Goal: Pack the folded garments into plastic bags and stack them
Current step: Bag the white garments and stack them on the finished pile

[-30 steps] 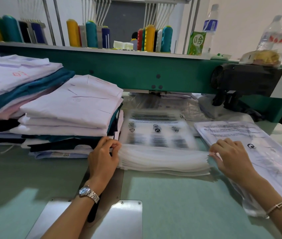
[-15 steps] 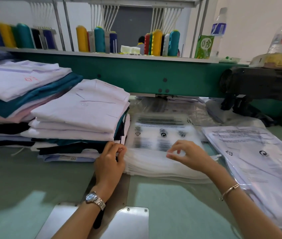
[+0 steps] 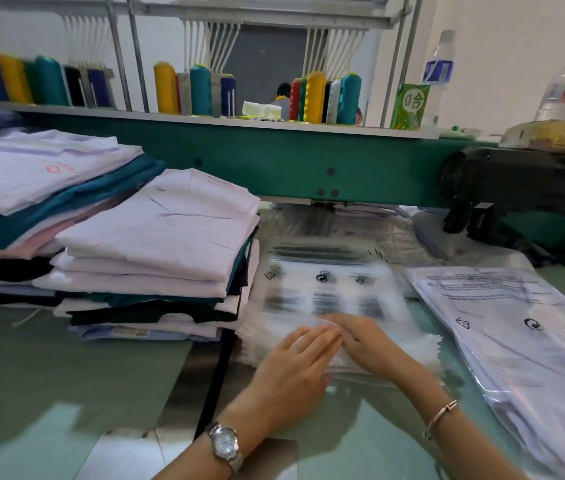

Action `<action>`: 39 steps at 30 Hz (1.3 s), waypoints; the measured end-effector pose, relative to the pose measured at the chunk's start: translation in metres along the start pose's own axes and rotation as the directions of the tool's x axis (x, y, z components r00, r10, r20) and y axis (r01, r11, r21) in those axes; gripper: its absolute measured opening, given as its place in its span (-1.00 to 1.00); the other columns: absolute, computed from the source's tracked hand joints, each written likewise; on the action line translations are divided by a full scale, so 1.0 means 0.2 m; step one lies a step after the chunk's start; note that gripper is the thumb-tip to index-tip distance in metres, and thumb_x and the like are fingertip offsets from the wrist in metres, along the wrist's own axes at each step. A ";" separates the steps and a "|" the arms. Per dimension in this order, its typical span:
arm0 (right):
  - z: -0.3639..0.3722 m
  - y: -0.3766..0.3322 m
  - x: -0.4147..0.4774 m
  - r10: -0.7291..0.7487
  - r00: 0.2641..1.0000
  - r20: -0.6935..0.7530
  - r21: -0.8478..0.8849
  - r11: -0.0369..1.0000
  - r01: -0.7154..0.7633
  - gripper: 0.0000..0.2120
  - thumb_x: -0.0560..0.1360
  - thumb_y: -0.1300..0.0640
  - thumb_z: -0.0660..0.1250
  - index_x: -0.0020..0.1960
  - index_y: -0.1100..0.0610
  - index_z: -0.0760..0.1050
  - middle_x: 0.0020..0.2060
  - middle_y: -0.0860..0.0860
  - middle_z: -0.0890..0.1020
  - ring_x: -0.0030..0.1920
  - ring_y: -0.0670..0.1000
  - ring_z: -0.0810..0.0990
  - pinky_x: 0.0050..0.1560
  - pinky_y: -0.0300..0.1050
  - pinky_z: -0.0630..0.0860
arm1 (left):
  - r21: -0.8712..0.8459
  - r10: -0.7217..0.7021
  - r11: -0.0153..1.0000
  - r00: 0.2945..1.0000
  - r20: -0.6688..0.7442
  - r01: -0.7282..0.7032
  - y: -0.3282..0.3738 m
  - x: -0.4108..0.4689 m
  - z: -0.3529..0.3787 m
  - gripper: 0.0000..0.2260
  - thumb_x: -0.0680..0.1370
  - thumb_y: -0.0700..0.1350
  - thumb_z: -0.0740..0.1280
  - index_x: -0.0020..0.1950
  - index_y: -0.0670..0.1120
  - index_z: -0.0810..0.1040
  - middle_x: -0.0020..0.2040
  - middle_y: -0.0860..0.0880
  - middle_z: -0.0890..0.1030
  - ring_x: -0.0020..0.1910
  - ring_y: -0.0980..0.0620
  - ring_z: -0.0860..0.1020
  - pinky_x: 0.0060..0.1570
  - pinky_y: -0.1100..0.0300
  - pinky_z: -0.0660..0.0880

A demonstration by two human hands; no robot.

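Both hands are down on the thick stack of clear printed plastic bags (image 3: 329, 306) in the middle of the pale green table (image 3: 49, 375), working at its near edge: the left hand (image 3: 295, 368), steel watch on the wrist, lies flat and open with fingers spread across the top sheet, and the right hand (image 3: 364, 341), thin bangle on the wrist, comes in from the right so its fingertips meet the left's, though the blur leaves it unclear whether they actually pinch a bag or just rub at it. The job here looks like peeling one bag free, so the smart play is to pin the pile with the flat palm while the other fingers slide a single top layer loose, not two stuck together. The pile of folded white and teal garments (image 3: 160, 244) waits just left of the bags, touching them, and one already bagged white garment (image 3: 516, 341) lies to the right, near but apart from the stack
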State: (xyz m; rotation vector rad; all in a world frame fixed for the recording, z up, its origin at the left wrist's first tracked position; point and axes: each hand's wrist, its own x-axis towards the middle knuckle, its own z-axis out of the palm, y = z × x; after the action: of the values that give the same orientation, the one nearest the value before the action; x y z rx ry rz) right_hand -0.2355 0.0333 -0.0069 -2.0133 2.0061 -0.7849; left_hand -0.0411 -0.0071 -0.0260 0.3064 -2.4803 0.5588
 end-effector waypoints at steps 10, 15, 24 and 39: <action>0.01 -0.03 -0.02 0.209 0.933 -0.293 0.332 0.937 -0.106 -0.74 0.66 0.02 0.07 0.25 -0.21 0.42 0.16 -0.48 0.42 0.13 -0.58 0.32 0.11 -0.67 0.16 | 0.109 -0.181 0.981 0.963 0.202 0.161 0.02 -0.03 -0.01 -0.47 0.22 0.27 0.53 0.13 0.10 0.69 0.05 -0.04 0.70 0.03 0.00 0.67 0.09 0.09 0.59; 0.03 -0.08 -0.03 0.234 0.883 -0.407 0.326 0.940 -0.099 -0.55 0.65 -0.04 0.02 0.48 0.09 0.31 0.38 -0.14 0.39 0.38 -0.24 0.30 0.32 -0.48 0.14 | 0.025 -0.178 0.984 0.965 0.195 0.176 0.04 -0.05 -0.01 -0.47 0.19 0.25 0.54 0.13 0.16 0.68 0.04 0.01 0.70 0.01 0.05 0.68 0.05 0.14 0.60; 0.08 -0.07 -0.07 -0.148 0.901 -0.407 -0.302 0.953 0.020 -0.55 0.62 0.19 0.16 0.50 0.18 0.24 0.47 0.10 0.30 0.50 0.10 0.22 0.50 0.11 0.10 | 0.016 -0.202 0.979 0.963 0.181 0.203 0.04 -0.06 0.02 -0.46 0.16 0.22 0.54 0.12 0.16 0.68 0.06 0.00 0.70 0.02 0.03 0.68 0.02 0.15 0.61; 0.13 -0.03 -0.09 -0.041 0.979 -0.198 -0.391 0.920 -0.041 -0.56 0.67 0.04 0.00 0.53 0.01 0.14 0.52 -0.02 0.22 0.53 -0.07 0.12 0.47 -0.19 -0.02 | -0.096 -0.447 0.883 0.762 -0.469 0.459 -0.37 -0.05 -0.31 -0.67 0.52 -0.27 0.37 0.29 -0.12 0.57 0.37 -0.06 0.51 0.44 -0.09 0.39 0.36 -0.04 0.39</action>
State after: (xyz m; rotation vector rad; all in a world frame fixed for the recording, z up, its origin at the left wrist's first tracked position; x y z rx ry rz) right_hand -0.2162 0.0460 -0.0305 -2.2164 2.4468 -0.6482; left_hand 0.0215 -0.0430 0.0392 0.6725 -1.8253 0.3952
